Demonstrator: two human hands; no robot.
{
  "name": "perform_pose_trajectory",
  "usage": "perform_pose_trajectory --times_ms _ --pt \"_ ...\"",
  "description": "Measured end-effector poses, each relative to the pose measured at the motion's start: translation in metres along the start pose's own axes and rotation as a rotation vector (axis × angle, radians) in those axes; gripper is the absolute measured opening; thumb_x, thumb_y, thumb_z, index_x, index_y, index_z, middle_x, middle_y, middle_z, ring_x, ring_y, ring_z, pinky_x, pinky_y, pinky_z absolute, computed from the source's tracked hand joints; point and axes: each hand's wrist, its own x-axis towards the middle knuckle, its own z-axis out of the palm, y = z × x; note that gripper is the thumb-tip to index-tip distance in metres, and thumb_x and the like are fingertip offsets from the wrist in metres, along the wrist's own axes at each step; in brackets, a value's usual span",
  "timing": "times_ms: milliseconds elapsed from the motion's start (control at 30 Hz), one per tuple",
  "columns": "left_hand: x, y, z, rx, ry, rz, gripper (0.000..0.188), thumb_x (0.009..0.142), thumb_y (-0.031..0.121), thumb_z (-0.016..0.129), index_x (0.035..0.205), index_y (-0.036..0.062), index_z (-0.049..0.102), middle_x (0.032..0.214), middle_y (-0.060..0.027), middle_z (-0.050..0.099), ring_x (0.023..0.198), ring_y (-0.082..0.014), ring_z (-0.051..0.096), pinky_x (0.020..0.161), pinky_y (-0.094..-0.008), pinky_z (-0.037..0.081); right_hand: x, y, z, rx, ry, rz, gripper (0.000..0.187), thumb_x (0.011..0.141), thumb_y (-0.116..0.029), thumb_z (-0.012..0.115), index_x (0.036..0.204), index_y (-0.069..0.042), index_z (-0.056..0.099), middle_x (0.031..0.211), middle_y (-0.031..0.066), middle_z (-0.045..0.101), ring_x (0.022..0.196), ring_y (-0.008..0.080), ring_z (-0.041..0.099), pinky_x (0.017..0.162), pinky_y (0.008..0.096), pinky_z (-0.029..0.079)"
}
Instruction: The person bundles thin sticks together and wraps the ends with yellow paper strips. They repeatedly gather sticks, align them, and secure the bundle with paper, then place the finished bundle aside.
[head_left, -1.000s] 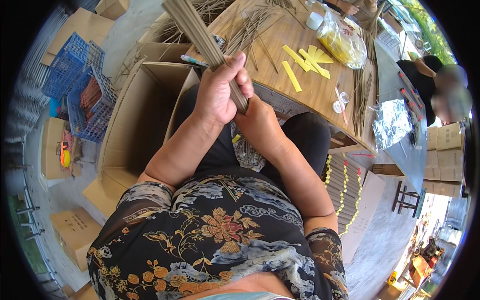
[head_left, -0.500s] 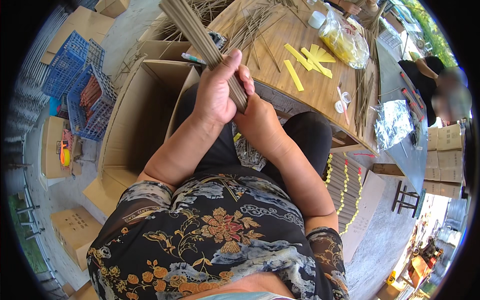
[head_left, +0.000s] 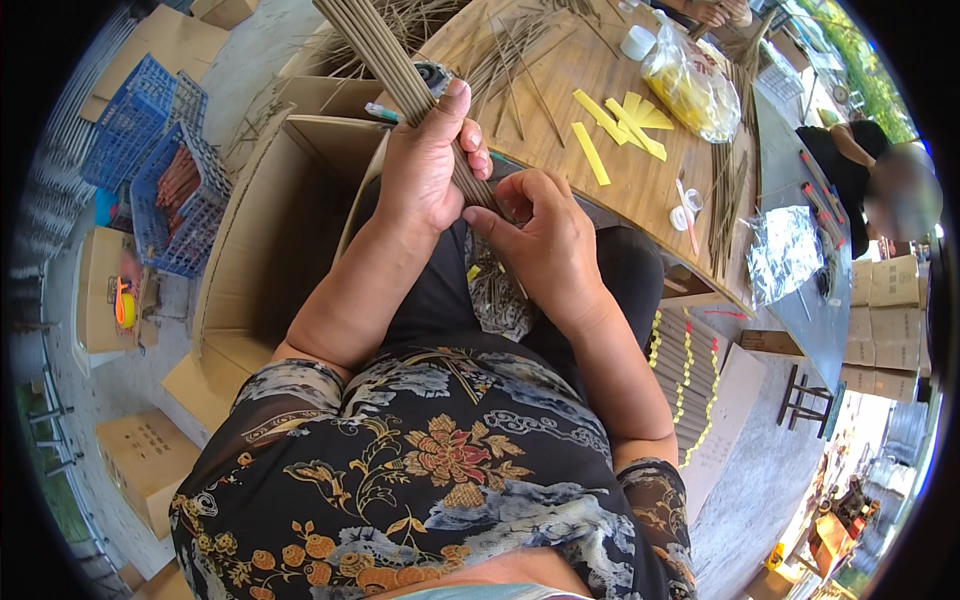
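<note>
A bundle of thin brown incense sticks [head_left: 383,62] slants up and to the left in front of me. My left hand [head_left: 425,170] is closed round its lower part, thumb pointing up along the sticks. At the bundle's bottom end is my right hand [head_left: 548,245], its fingers curled and its thumb and fingertips touching the sticks. Several yellow paper strips [head_left: 591,155] lie on the wooden table [head_left: 545,165] ahead, with loose incense sticks [head_left: 510,60] scattered to their left.
An open cardboard box [head_left: 250,230] stands at my left, with blue plastic crates [head_left: 165,210] beyond it. Yellow-banded stick bundles [head_left: 685,375] lie low on my right. A plastic bag [head_left: 690,85] with yellow contents and foil [head_left: 785,255] are farther right; other people sit nearby.
My right hand has loosened from a tight grip at the bundle's lower end, its fingers now lifted and bent with the thumb apart. The left hand has shifted slightly left with the bundle.
</note>
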Motion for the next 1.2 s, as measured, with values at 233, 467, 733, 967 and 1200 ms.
perform_pose_trajectory --times_ms 233,467,733,967,1200 --pt "-0.001 -0.005 0.001 0.054 0.012 0.061 0.032 0.079 0.031 0.066 0.063 0.0073 0.051 0.055 -0.003 0.05 0.047 -0.0146 0.049 0.046 -0.0276 0.043 0.001 -0.003 0.002 -0.005 -0.049 0.108 0.023 0.07 -0.02 0.068 0.077 -0.004 0.053 0.077 0.0104 0.056 0.072 0.0276 0.056 0.063 0.0359 0.045" --pt "-0.002 -0.006 0.001 0.062 0.006 0.06 0.032 0.078 0.03 0.066 0.062 0.0073 0.051 0.054 -0.0029 0.05 0.046 -0.0144 0.049 0.045 -0.0269 0.043 0.005 -0.004 -0.004 0.099 -0.157 0.241 0.024 0.07 -0.022 0.067 0.078 -0.003 0.054 0.072 0.0128 0.059 0.069 0.0282 0.059 0.063 0.0348 0.045" --pt "-0.001 -0.008 0.0 0.02 0.02 -0.003 0.028 0.078 0.028 0.066 0.067 0.0081 0.05 0.054 -0.0018 0.049 0.046 -0.0132 0.048 0.044 -0.0267 0.041 0.011 0.001 -0.009 0.174 -0.229 0.238 0.022 0.07 -0.019 0.066 0.075 0.001 0.058 0.068 0.0146 0.06 0.066 0.0264 0.06 0.062 0.0334 0.046" --pt "0.005 -0.004 -0.007 -0.061 0.01 -0.102 0.028 0.078 0.031 0.067 0.072 0.0105 0.049 0.056 -0.0009 0.048 0.048 -0.0128 0.046 0.047 -0.0263 0.041 0.016 0.004 -0.014 0.234 -0.311 0.23 0.023 0.069 -0.018 0.067 0.077 0.003 0.06 0.066 0.0161 0.06 0.062 0.0238 0.06 0.059 0.0318 0.045" --pt "0.036 0.033 -0.041 -0.185 0.03 -0.027 0.038 0.077 0.034 0.067 0.06 0.0138 0.04 0.056 -0.0006 0.045 0.05 -0.0125 0.045 0.049 -0.0258 0.038 -0.003 0.012 -0.038 0.102 -0.457 0.259 0.018 0.069 -0.015 0.066 0.075 0.001 0.06 0.063 0.0139 0.057 0.058 0.0221 0.056 0.058 0.0316 0.044"
